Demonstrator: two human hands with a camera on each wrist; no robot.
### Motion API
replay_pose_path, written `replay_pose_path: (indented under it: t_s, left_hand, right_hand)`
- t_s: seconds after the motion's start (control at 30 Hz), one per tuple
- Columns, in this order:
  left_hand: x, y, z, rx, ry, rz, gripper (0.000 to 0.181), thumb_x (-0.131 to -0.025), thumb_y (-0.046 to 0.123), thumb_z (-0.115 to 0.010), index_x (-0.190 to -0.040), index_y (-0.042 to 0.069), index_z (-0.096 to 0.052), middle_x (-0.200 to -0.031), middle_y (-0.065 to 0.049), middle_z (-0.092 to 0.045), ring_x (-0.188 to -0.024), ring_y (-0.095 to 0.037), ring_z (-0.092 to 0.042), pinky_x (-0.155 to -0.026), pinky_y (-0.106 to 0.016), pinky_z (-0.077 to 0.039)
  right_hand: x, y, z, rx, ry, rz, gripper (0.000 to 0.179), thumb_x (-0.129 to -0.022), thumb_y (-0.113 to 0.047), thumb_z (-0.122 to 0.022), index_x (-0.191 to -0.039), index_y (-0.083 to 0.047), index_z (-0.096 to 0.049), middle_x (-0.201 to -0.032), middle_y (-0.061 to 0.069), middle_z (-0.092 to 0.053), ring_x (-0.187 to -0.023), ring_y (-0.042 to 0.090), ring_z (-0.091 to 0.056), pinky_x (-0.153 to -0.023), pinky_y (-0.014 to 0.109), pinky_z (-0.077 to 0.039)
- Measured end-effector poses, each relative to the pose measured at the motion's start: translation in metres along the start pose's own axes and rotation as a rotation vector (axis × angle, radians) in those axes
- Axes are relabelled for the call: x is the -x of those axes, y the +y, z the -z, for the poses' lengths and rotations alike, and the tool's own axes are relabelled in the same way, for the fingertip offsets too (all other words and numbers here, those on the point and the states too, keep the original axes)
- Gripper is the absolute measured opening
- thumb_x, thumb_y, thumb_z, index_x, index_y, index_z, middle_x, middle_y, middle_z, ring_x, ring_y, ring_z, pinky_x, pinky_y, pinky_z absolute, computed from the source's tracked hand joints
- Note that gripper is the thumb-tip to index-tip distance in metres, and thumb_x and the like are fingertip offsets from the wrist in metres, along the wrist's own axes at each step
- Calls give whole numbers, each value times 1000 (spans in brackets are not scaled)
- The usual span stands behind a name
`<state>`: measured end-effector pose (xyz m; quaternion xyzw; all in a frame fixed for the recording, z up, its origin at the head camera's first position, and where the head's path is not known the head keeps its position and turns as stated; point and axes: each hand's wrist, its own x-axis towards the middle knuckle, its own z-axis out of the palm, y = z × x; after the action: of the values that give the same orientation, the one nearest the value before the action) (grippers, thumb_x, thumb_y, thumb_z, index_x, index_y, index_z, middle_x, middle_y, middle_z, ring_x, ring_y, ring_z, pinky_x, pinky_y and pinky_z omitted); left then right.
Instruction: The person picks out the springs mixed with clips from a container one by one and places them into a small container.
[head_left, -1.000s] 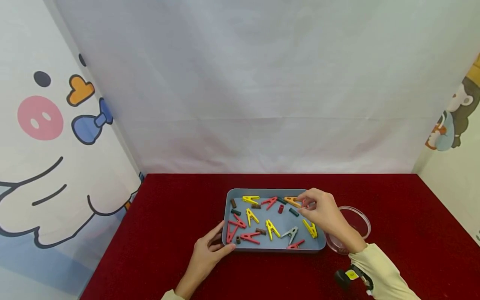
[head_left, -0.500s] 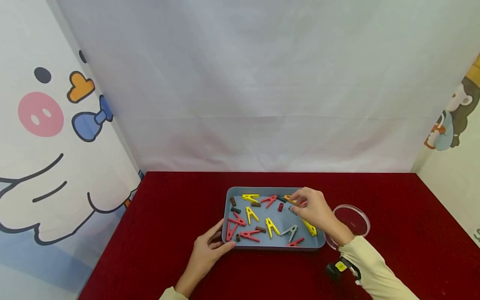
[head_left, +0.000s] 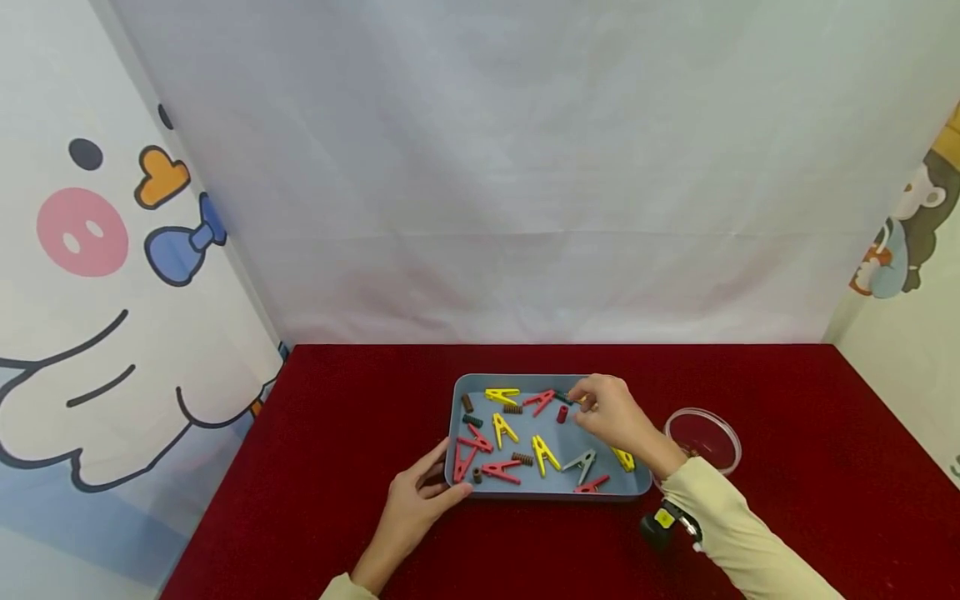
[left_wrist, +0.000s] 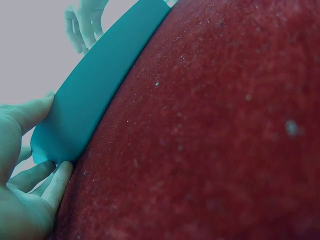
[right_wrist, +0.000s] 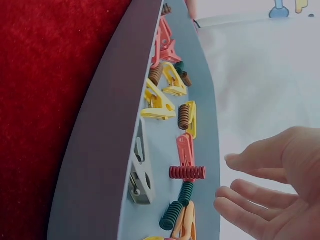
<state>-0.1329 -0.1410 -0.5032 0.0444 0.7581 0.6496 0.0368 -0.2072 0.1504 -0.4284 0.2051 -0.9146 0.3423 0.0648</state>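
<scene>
My left hand grips the near left corner of a shallow blue-grey tray, thumb on its front wall and fingers round the side. Spring clips in red, yellow, grey and orange lie scattered in the tray, with coil springs among them. Over the tray's right part hovers my right hand, thumb and fingers apart with nothing between them. Closest to it are a red spring, green springs and an orange clip, which the hand mostly hides in the head view. A grey clip lies nearer the front.
A clear round dish lies on the red cloth just right of the tray, partly behind my right forearm. Behind the table hangs a white curtain; printed cartoon panels stand at both sides.
My right hand has moved left over the tray, covering the orange clip and a green spring and showing more of the round dish. The left hand and the tray stay where they were.
</scene>
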Motion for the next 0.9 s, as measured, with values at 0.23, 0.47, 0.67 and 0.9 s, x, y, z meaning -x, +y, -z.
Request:
replay_pose_path:
  t_s: [0.23,0.47,0.67,0.9]
  left_hand:
    - [0,-1,1,-8,-11,4,68,-73,25,-72,-133,26,-39,-121,-8,-50,-104,-20,-52,-73,-22,-47]
    - [6,21,1,2,-33,14,70,-74,22,-71,-135,19,-37,-126,-12,-46,-108,-25,-49,-74,-22,-47]
    - [8,30,2,21,-45,25,70,-75,20,-71,-136,14,-36,-125,-16,-46,-108,-29,-48,-74,-21,-47]
    - [10,31,2,13,-47,40,70,-75,21,-71,-136,16,-36,-124,-16,-47,-109,-28,-48,-75,-21,-47]
  right_hand:
    - [-8,0,-8,48,-23,-3,13,-71,-2,-67,-84,-2,-66,-89,8,-61,-68,16,-56,-54,24,-46]
    - [-12,-1,-13,55,-41,-12,14,-69,0,-67,-84,-1,-67,-86,9,-61,-67,15,-56,-53,23,-45]
    - [-16,-2,-17,75,-54,-25,14,-68,2,-67,-82,1,-67,-84,10,-61,-61,10,-52,-51,22,-44]
    - [-19,0,-22,109,-67,-50,14,-69,4,-65,-83,0,-67,-83,8,-61,-66,12,-53,-53,24,-45]
